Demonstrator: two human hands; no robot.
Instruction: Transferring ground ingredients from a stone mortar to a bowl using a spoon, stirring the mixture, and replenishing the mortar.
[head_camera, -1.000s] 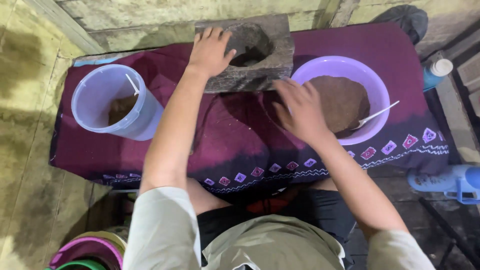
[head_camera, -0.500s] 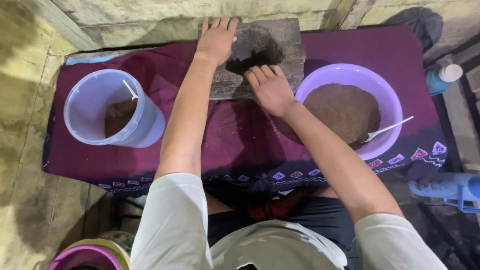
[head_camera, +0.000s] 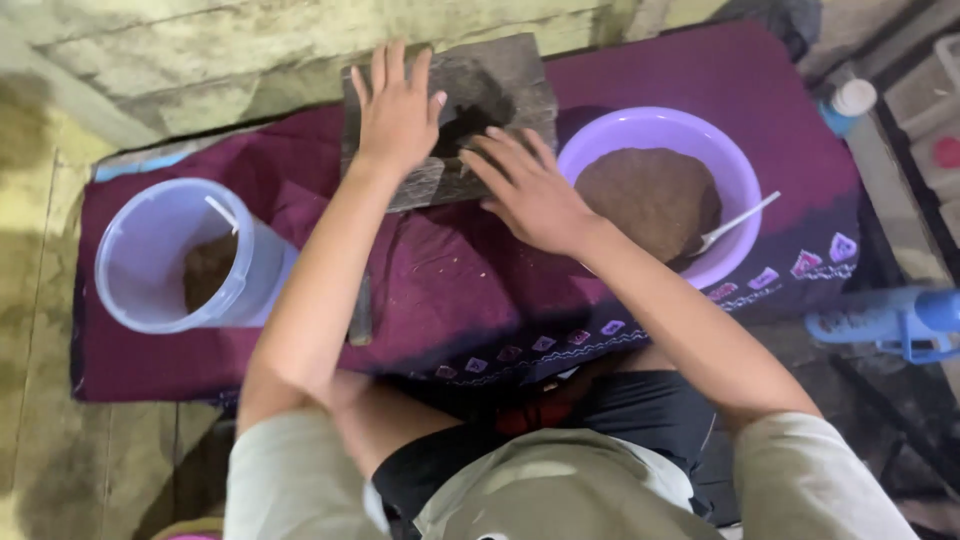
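Note:
A grey stone block (head_camera: 500, 80) with a dark hollow in its top lies at the far edge of a maroon cloth (head_camera: 450, 290). My left hand (head_camera: 395, 110) rests flat on the block's left part, fingers spread. My right hand (head_camera: 530, 190) lies palm down over the block's near right edge, fingers reaching toward the hollow. Neither hand holds anything. To the right stands a purple bowl (head_camera: 640, 125) of brown powder with a white spoon (head_camera: 735, 222) leaning in it. A pale translucent bucket (head_camera: 150, 260) with some brown powder stands at the left.
A thin dark tool (head_camera: 360, 315) lies on the cloth between the bucket and my left forearm. A rough stone wall (head_camera: 200, 50) rises behind the cloth. A blue and white bottle (head_camera: 845, 105) and a blue object (head_camera: 900, 320) lie at the right.
My right hand has moved from the purple bowl leftward onto the stone block. My left hand has stayed on the block. The view has shifted slightly.

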